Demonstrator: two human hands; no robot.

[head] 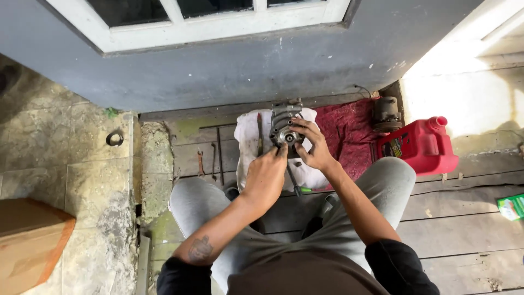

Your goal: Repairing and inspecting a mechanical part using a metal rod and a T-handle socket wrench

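Left hand (pixel 266 176) grip pinching hub of grey metal housing (pixel 285 124); right hand (pixel 313 145) grip clasping housing side; white cloth (pixel 246 143) beneath

Setting: improvised repair spot on a house doorstep. Evidence: worn plank floor (pixel 464 229); grey wall (pixel 245 65) under a white-framed window (pixel 218 24); stained stone paving (pixel 82 180). Just left of the fingers (pixel 281 148), loose wrenches (pixel 201 163); beneath them, a white rag (pixel 248 136); well right, a red fluid jug (pixel 423 146).
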